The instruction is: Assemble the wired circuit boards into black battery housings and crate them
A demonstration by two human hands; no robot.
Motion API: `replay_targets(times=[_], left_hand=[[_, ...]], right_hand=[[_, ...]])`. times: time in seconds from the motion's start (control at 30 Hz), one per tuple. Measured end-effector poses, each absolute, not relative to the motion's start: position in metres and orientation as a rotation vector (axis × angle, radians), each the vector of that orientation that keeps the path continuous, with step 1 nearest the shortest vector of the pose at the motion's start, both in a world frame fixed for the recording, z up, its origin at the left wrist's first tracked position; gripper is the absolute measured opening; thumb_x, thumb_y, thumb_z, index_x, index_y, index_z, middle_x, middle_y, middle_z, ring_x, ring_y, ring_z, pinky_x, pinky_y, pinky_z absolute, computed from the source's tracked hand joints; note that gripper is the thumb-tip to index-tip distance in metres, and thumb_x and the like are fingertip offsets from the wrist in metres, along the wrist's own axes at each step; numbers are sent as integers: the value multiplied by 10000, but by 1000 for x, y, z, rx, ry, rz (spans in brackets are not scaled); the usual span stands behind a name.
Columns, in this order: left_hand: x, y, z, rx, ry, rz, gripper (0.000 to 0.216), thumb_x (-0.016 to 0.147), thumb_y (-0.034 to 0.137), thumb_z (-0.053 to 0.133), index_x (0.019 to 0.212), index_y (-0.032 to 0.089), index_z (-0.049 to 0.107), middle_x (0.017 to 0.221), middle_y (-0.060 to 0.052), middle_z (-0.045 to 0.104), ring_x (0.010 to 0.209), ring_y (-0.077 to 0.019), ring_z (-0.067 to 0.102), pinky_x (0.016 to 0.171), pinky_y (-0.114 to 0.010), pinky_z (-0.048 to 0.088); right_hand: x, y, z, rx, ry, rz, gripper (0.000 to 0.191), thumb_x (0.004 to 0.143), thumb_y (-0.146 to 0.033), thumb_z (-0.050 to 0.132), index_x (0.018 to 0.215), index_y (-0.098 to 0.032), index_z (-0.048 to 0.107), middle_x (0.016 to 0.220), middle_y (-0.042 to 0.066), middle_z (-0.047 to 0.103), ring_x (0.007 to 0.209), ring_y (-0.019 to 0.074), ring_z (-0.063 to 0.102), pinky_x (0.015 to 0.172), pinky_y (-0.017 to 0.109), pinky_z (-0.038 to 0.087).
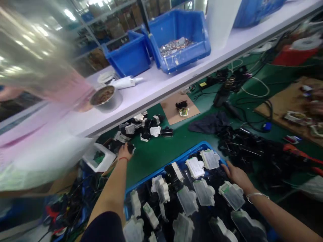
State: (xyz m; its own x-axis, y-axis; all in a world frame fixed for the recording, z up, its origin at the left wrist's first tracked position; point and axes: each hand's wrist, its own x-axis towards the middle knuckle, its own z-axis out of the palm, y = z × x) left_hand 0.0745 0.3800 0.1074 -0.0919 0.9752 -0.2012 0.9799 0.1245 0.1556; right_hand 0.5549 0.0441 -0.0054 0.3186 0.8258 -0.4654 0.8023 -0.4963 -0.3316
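My right hand is closed on the rim of a blue bin, at its far right corner. The bin is full of black devices with clear and white plastic housings, lying at various angles. My left hand reaches past the bin's left side to the green bench. Its fingers are closed round a small black part, partly hidden by the hand. Just beyond lies a pile of similar black and white devices. A white box with something green inside stands left of my left hand.
A white shelf crosses above the bench, carrying blue parts bins, a metal bowl and a white tube. Black tools and cables crowd the right. Blurred plastic sheeting hangs at left, near another person's hand.
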Motion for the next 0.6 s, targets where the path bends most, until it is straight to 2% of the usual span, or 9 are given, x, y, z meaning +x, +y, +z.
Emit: replay_targets(times=[0.07, 0.17, 0.33, 0.43, 0.5, 0.57, 0.6], left_hand=[[78, 386, 95, 1934, 2192, -74, 1037, 517, 223, 764, 1414, 125, 254, 1404, -253, 304, 1345, -414, 227, 1076, -566, 194], [79, 384, 85, 1932, 2233, -82, 1109, 494, 295, 775, 1433, 145, 204, 1380, -270, 274, 1315, -476, 231, 1045, -626, 163], [88, 366, 90, 1802, 2224, 13, 1152, 475, 412, 786, 1437, 205, 187, 1369, -246, 294, 1260, -505, 310, 990, -648, 251], [99, 336, 108, 1682, 2176, 175, 1126, 599, 532, 703, 1450, 179, 56, 1389, -241, 307, 1257, -421, 377, 1002, -581, 318], [105, 300, 129, 1642, 2078, 277, 957, 755, 567, 538, 1450, 182, 5, 1384, -192, 371, 1227, -312, 452, 991, -464, 398], [111, 253, 154, 1598, 1878, 341, 759, 845, 578, 361, 1455, 232, 69, 1367, -118, 441, 1168, -240, 519, 934, -372, 462], [115, 227, 167, 1562, 1742, 352, 717, 846, 613, 308, 1450, 262, 142, 1360, -88, 464, 1140, -234, 543, 905, -356, 483]], right_hand=[[554, 46, -2, -2527, -1566, 925, 420, 957, -443, 228, 1094, -143, 487, 763, 126, 697, 771, 287, 684, 632, 316, 454], [556, 46, -3, -2549, -1569, 935, 400, 961, -438, 248, 1109, -149, 481, 776, 117, 698, 774, 271, 681, 622, 294, 436], [558, 46, -4, -2562, -1601, 936, 411, 968, -451, 230, 1080, -151, 489, 753, 110, 692, 741, 255, 677, 604, 282, 408], [557, 47, -1, -2569, -1620, 935, 411, 969, -447, 236, 1076, -144, 493, 767, 119, 695, 742, 255, 674, 611, 285, 399], [556, 48, 2, -2583, -1623, 930, 422, 969, -446, 232, 1085, -134, 492, 773, 128, 694, 740, 262, 672, 615, 291, 398], [556, 48, 5, -2591, -1625, 925, 443, 969, -453, 217, 1092, -127, 491, 794, 139, 694, 754, 271, 670, 625, 299, 400], [555, 48, 6, -2591, -1627, 926, 453, 968, -457, 210, 1092, -126, 493, 805, 143, 693, 763, 274, 670, 630, 301, 402]])
